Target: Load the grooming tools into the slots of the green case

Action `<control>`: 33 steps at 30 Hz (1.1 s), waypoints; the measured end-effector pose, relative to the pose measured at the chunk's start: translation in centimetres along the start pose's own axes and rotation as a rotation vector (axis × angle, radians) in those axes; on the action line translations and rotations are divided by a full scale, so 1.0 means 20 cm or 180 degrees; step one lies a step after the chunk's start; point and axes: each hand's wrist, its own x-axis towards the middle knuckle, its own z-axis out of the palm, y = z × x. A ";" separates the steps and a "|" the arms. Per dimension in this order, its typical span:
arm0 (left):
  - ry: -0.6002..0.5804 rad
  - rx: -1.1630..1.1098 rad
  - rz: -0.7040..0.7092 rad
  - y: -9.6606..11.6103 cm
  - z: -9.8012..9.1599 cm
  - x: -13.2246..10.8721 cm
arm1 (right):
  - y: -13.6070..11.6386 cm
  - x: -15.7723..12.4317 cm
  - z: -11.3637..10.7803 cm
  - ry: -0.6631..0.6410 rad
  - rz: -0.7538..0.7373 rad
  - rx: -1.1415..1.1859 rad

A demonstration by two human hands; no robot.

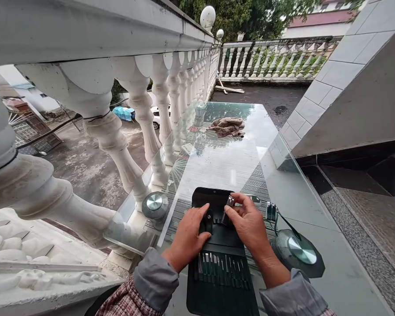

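A: Starting from the left, what was there?

B: A metal disc (155,202) sat at that side of the glass table (237,162). Then came the left hand (189,232), thumb and forefinger apart, beside a dark riveted piece (209,218) on the case. I couldn't tell whether it gripped anything.

A: And the case itself?

B: The black case (221,303) lay unfolded on the glass, right below the hands. Opening it was done; closing it was not.

A: Were its tools out?

B: Mostly not. A row of slim tools (225,267) stood in the near half, seemingly in their slots. Well beyond lay a crumpled cloth (227,126).

A: Further right?

B: The right hand (245,217) pinched a small silver clipper (229,202) between thumb and fingertips, above the far half. Whether it was coming out or going in, one view couldn't settle; either way, it wasn't stowed.

A: Anything past that?

B: A small silver object (270,211), apart from the case, and a second disc (304,252), nearer the right forearm.
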 end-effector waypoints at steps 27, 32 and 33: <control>0.0056 -0.0440 0.0000 -0.01 -0.01 -0.01 | 0.09 0.02 0.10 -0.0765 -0.1835 -0.2144; 0.0122 -0.0408 -0.0108 -0.01 0.00 -0.01 | 0.09 0.04 0.12 -0.1013 -0.1775 -0.2278; 0.0142 -0.0371 -0.0100 -0.01 0.01 -0.01 | 0.09 0.05 0.12 -0.1034 -0.1764 -0.2309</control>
